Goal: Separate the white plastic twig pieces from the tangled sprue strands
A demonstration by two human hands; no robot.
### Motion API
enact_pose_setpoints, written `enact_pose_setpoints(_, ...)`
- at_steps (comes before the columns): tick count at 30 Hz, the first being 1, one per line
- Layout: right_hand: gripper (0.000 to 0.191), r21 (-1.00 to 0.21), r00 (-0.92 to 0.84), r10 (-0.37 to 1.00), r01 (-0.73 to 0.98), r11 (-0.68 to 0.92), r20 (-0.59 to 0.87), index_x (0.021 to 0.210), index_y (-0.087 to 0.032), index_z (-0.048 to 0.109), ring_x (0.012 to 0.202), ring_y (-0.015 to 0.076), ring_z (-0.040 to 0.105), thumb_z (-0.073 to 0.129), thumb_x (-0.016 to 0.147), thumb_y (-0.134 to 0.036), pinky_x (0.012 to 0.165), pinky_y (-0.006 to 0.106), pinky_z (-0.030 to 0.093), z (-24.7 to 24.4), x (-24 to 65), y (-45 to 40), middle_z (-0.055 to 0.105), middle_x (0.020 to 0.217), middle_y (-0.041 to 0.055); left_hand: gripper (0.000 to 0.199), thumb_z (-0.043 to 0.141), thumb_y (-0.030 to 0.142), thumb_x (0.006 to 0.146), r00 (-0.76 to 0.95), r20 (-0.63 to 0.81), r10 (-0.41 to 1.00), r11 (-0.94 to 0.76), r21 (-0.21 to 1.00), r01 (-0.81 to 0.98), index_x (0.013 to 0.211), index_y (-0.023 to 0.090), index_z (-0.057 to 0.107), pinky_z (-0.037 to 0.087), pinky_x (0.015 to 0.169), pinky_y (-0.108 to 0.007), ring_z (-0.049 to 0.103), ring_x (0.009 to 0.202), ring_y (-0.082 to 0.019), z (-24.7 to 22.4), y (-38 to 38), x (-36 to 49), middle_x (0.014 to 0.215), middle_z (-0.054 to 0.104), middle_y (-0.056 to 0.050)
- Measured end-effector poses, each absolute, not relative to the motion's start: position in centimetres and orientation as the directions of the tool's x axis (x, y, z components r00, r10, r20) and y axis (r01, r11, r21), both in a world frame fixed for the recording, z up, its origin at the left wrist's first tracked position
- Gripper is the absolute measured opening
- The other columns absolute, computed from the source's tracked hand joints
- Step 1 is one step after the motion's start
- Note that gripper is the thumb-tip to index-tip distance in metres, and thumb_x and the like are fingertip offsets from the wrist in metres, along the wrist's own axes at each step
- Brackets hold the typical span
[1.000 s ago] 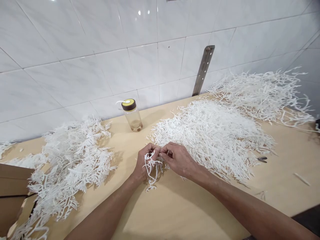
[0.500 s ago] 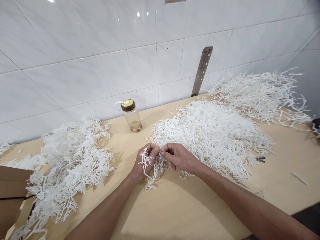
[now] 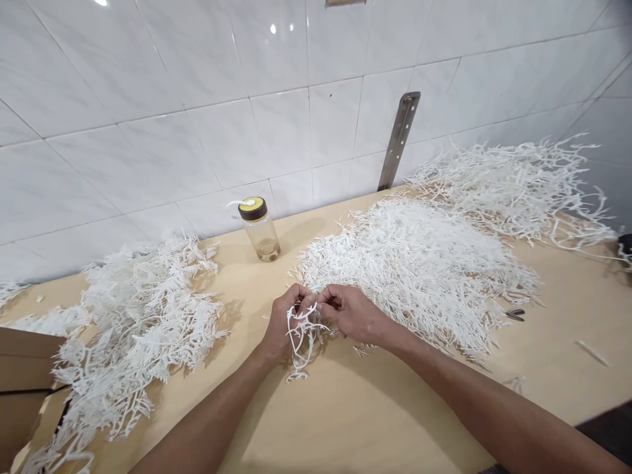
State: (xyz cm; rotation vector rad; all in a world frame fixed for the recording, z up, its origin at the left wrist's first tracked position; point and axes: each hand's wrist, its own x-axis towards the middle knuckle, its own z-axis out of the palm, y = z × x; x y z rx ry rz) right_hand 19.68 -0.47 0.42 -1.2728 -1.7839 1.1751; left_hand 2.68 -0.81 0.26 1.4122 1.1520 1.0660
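Observation:
My left hand (image 3: 288, 320) is closed on a white branched plastic sprig (image 3: 302, 349), whose thin forked stems hang below the fingers over the table. Against it, my right hand (image 3: 351, 313) is pinched shut, thumb and forefinger meeting at the sprig's upper end. What exactly lies between the right fingertips is too small to make out. Just beyond my hands spreads a big heap of small white twig-like pieces (image 3: 419, 263). To the left lies a pile of larger white branched sprigs (image 3: 148, 309).
A clear bottle (image 3: 261, 240) with a yellow-and-black lid stands behind my hands. More long white stems (image 3: 513, 187) are heaped at the back right. Small dark snips (image 3: 515, 315) and a loose stick (image 3: 592, 353) lie at right. A cardboard box (image 3: 27, 375) sits at left; a metal bracket (image 3: 399, 141) is against the tiled wall.
The sprig has turned and shifted slightly right, its forks now hanging in front of the left fingers. Both hands stay together in nearly the same spot, with the fingers slightly rearranged.

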Motion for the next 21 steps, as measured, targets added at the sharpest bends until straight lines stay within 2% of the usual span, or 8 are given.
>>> enact_pose_setpoints(3, 0.014, -0.854, -0.285, 0.954, 0.470, 0.224, 0.093, 0.073, -0.018, 0.056, 0.056, 0.0100, 0.048, 0.054, 0.084, -0.026, 0.049, 0.021, 0.034, 0.1, 19.4, -0.6, 0.056, 0.064, -0.0020, 0.030, 0.063, 0.045, 0.084, 0.153, 0.095, 0.984, -0.122, 0.975, 0.184, 0.071, 0.018, 0.055, 0.036, 0.052, -0.023, 0.041, 0.054, -0.010, 0.7, -1.0, 2.8, 0.059, 0.049, 0.003)
enact_pose_setpoints(8, 0.014, -0.836, -0.265, 0.963, 0.519, 0.178, 0.040, 0.075, -0.018, 0.057, 0.055, 0.0103, 0.047, 0.052, 0.085, -0.026, 0.048, 0.021, 0.032, 0.4, 18.9, -0.8, 0.058, 0.065, -0.0016, 0.027, 0.061, 0.043, 0.086, 0.164, 0.124, 0.979, -0.164, 0.952, 0.258, 0.077, 0.018, 0.059, 0.036, 0.055, -0.023, 0.045, 0.058, -0.012, 0.7, -1.1, 2.8, 0.063, 0.054, 0.002)
enact_pose_setpoints(13, 0.011, -0.817, -0.298, 0.954, 0.547, 0.183, 0.014, 0.072, -0.020, 0.051, 0.059, 0.0122, 0.049, 0.056, 0.081, -0.022, 0.052, 0.022, 0.034, 0.5, 18.6, -1.4, 0.060, 0.069, -0.0008, 0.027, 0.055, 0.038, 0.089, 0.193, 0.181, 0.964, -0.236, 0.920, 0.315, 0.071, 0.018, 0.053, 0.036, 0.058, -0.025, 0.045, 0.060, -0.012, 0.7, -1.0, 3.0, 0.062, 0.053, 0.002)
enact_pose_setpoints(18, 0.012, -0.691, -0.266, 0.929, 0.621, 0.370, 0.258, 0.074, -0.020, 0.046, 0.064, 0.0135, 0.049, 0.054, 0.082, -0.016, 0.059, 0.026, 0.037, 0.2, 18.4, -1.1, 0.056, 0.076, 0.0010, 0.025, 0.054, 0.035, 0.090, 0.134, 0.232, 0.964, -0.262, 0.919, 0.295, 0.071, 0.019, 0.051, 0.034, 0.057, -0.026, 0.041, 0.059, -0.013, 0.5, -1.0, 3.4, 0.061, 0.048, 0.003)
enact_pose_setpoints(19, 0.012, -0.669, -0.231, 0.931, 0.648, 0.364, 0.282, 0.075, -0.020, 0.046, 0.065, 0.0139, 0.049, 0.053, 0.083, -0.015, 0.060, 0.027, 0.037, 0.3, 18.3, -1.1, 0.056, 0.077, 0.0016, 0.023, 0.054, 0.035, 0.089, 0.118, 0.243, 0.963, -0.267, 0.920, 0.285, 0.072, 0.020, 0.051, 0.033, 0.056, -0.026, 0.040, 0.058, -0.012, 0.4, -1.0, 3.4, 0.061, 0.046, 0.003)
enact_pose_setpoints(21, 0.012, -0.681, -0.172, 0.962, 0.680, 0.271, 0.212, 0.073, -0.020, 0.046, 0.064, 0.0145, 0.049, 0.051, 0.083, -0.014, 0.057, 0.026, 0.036, 0.9, 18.1, -1.1, 0.056, 0.073, 0.0019, 0.022, 0.056, 0.035, 0.088, 0.075, 0.271, 0.960, -0.281, 0.920, 0.273, 0.074, 0.020, 0.052, 0.032, 0.055, -0.025, 0.038, 0.058, -0.012, 0.3, -1.0, 3.3, 0.061, 0.045, 0.003)
